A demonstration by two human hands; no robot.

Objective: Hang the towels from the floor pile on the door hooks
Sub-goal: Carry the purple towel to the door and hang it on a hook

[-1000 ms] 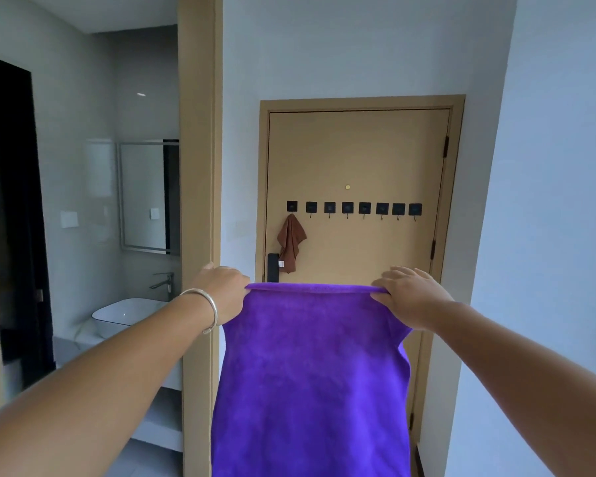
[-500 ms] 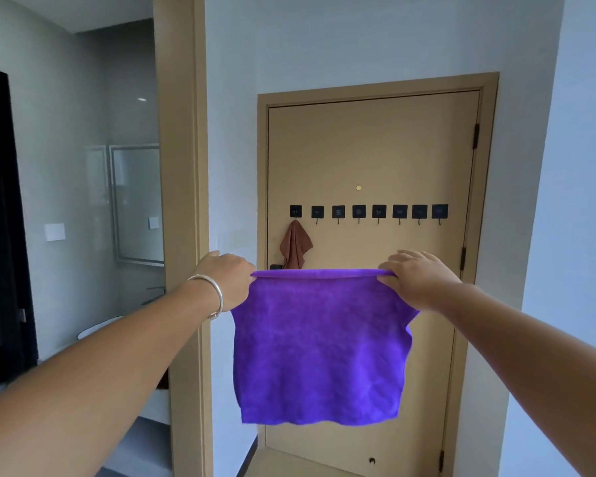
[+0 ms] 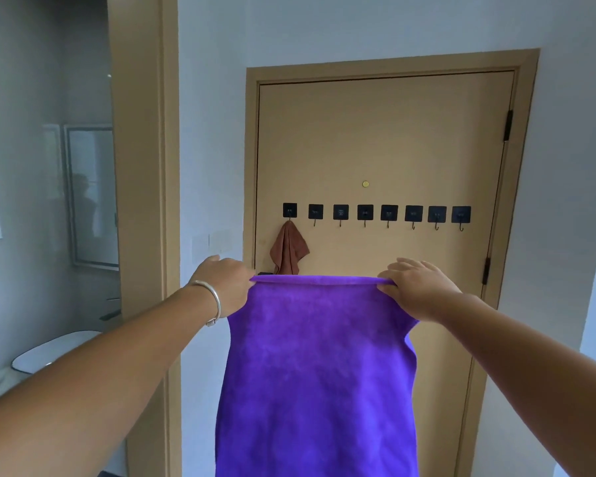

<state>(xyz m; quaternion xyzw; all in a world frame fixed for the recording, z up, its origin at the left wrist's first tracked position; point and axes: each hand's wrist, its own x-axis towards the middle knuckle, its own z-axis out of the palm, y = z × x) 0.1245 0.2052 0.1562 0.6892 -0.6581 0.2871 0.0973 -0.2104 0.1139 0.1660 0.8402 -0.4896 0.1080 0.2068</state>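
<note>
From the head view, the left hand (image 3: 226, 287) and right hand (image 3: 417, 290) each pinch a top corner of the purple towel (image 3: 319, 366), holding it spread out in front of the door (image 3: 375, 139). A brown towel (image 3: 288, 251) hangs from the leftmost hook (image 3: 289, 211). This looks like the carry step; next, the towel's edge likely has to be gathered and lifted onto the free second hook (image 3: 315, 213).
</note>
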